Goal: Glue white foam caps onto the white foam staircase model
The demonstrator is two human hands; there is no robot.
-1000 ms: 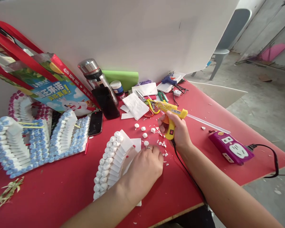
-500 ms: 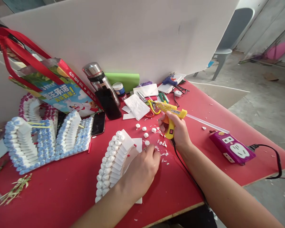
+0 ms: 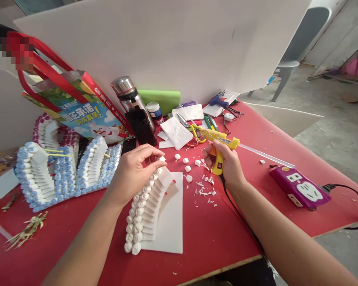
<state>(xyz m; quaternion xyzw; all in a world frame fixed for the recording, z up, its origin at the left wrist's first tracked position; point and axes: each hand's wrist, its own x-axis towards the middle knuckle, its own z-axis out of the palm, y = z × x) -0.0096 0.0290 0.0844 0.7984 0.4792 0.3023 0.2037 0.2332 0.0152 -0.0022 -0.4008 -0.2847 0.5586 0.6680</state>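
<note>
Over the tabletop (image 3: 217, 246), glue gun (image 3: 219, 137) is gripped by right hand (image 3: 231, 169) at one o'clock, rosette (image 3: 162, 159) by left hand (image 3: 134, 169) at eleven.

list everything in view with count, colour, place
white model: 1, white, front centre
loose buds: 5, white, centre
held glue gun: 1, yellow, centre
blue glue gun: 1, blue, back
blue models: count unclear, blue and white, left
pink model: 1, pink and white, back left
bag: 1, multicoloured, back left
flask: 1, silver and black, back
phones: 2, black, one against flask, one flat
jar: 1, white and blue, beside flask
papers: several, white, back centre
socket: 1, purple, right
chair: 1, grey, back right
table: 1, red, underneath
left hand: 1, pinching a bud
right hand: 1, holding glue gun
</note>
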